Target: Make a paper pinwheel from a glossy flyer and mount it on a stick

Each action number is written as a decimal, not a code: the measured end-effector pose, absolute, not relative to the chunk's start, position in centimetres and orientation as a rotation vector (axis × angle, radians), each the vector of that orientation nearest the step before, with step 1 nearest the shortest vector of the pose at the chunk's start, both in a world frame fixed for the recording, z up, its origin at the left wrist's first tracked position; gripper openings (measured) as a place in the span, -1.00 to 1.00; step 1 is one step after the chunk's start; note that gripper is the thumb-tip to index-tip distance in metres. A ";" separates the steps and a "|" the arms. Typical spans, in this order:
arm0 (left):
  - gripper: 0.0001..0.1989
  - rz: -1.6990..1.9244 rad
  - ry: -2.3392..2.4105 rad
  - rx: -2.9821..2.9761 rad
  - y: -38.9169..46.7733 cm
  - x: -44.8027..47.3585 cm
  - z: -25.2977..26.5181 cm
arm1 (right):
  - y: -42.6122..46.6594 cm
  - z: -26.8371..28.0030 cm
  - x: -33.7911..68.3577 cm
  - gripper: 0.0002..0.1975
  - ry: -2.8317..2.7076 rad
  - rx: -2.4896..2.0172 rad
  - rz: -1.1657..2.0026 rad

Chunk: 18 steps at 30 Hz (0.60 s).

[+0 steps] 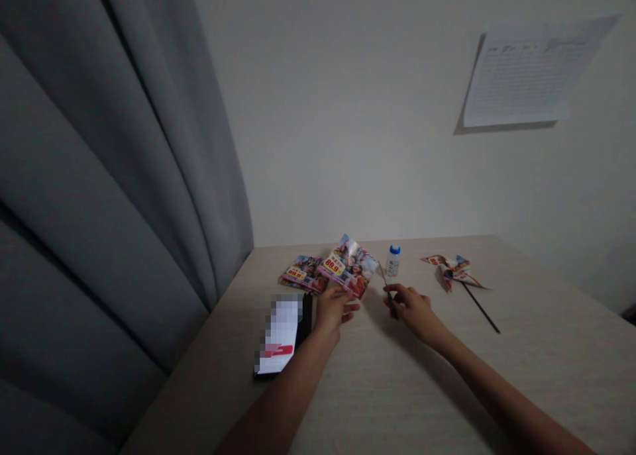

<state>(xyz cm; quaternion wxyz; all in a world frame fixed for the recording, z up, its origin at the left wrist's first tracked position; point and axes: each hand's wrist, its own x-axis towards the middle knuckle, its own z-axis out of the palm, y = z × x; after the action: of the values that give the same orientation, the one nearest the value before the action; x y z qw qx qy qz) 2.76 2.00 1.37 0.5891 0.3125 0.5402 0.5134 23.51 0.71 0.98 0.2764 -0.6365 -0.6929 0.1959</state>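
My left hand (334,312) is closed on the lower edge of a square, glossy printed paper (348,266), tilted above the table. Colourful pictures and a yellow price patch cover its face. In my right hand (412,309) is a pair of dark-handled scissors (390,303), seen edge-on. Their thin blades point up and left, at the paper's right corner; I cannot tell whether they touch it. A stack of similar printed papers (303,273) lies just left of the held sheet. Behind the scissors stands a small clear bottle (392,264) with a blue cap.
A paper pinwheel (454,271) on a dark stick lies at the right of the pale wooden table (377,402). A lit phone (281,336) rests left of my left forearm. Grey curtains (124,177) hang along the left side. A printed sheet (521,77) is on the wall.
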 end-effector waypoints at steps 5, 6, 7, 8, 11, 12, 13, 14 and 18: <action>-0.76 1.291 1.216 0.678 2.3 3.8 1.0 | 0.0 0.0 22.5 -0.63 -1.765 -1.597 0.678; -0.75 1.302 1.205 0.675 2.3 4.0 0.9 | -0.2 0.0 22.3 -0.63 -1.753 -1.578 0.698; -0.74 1.310 1.192 0.675 2.2 4.0 0.8 | -0.5 0.0 22.0 -0.63 -1.743 -1.565 0.714; -0.72 1.316 1.178 0.677 2.2 4.0 0.8 | -0.7 0.0 21.9 -0.62 -1.739 -1.556 0.731; -0.69 1.329 1.137 0.683 2.1 3.9 0.7 | -1.3 0.2 21.5 -0.61 -1.739 -1.532 0.771; -0.69 1.333 1.125 0.683 2.1 3.9 0.8 | -1.5 0.2 21.5 -0.60 -1.738 -1.521 0.783; -0.69 1.335 1.114 0.682 2.1 3.8 0.8 | -1.6 0.3 21.4 -0.59 -1.736 -1.509 0.794; -0.68 1.336 1.106 0.681 2.1 3.8 0.9 | -1.7 0.3 21.4 -0.58 -1.734 -1.497 0.805; -0.66 1.358 1.088 0.674 2.2 3.6 1.1 | -2.0 0.0 21.4 -0.54 -1.723 -1.459 0.832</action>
<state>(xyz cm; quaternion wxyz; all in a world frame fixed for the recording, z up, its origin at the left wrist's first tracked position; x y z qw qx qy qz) 3.60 2.18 1.13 0.5956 0.2901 0.4685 0.5845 21.42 -1.99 0.04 0.3595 -0.5660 -0.6681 0.3225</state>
